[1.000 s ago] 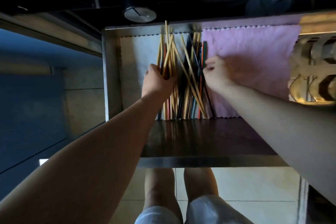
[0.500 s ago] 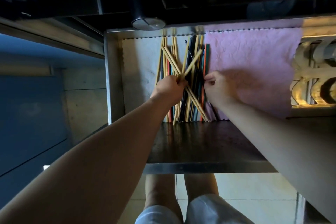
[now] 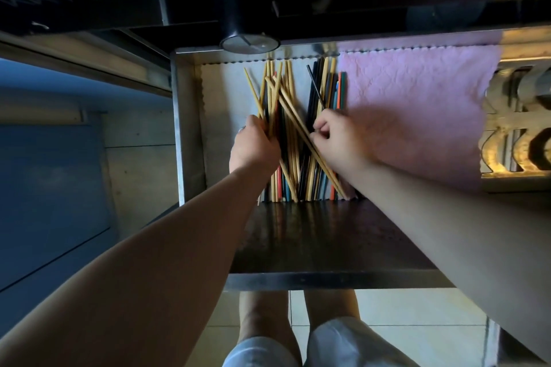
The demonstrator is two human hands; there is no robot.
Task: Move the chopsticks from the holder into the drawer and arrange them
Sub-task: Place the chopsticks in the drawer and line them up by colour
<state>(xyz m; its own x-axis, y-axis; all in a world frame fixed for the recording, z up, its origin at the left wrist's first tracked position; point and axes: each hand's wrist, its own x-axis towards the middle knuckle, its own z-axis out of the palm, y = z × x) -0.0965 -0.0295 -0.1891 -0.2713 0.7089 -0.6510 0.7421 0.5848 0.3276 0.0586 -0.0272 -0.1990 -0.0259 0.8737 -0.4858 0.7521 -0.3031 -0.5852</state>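
An open metal drawer (image 3: 188,128) holds a pile of chopsticks (image 3: 286,104), wooden, black, red and teal, lying lengthwise on a white liner. Several wooden ones cross each other at an angle. My left hand (image 3: 253,147) grips a bunch of wooden chopsticks at the pile's left side. My right hand (image 3: 335,140) pinches a thin black chopstick (image 3: 315,86) that sticks up towards the drawer's back. Straight dark and coloured sticks (image 3: 334,86) lie to the right of the gap. No holder shows in this view.
A pink cloth (image 3: 417,104) covers the drawer's right half. A black knob (image 3: 247,36) hangs from the counter above the drawer's back edge. A carved wooden piece (image 3: 518,128) stands at the right. Blue cabinet fronts lie left, my legs and tiled floor below.
My left hand has pulled a bunch of wooden chopsticks to the left, opening a gap in the pile. My right hand moved slightly left and now pinches a black chopstick.
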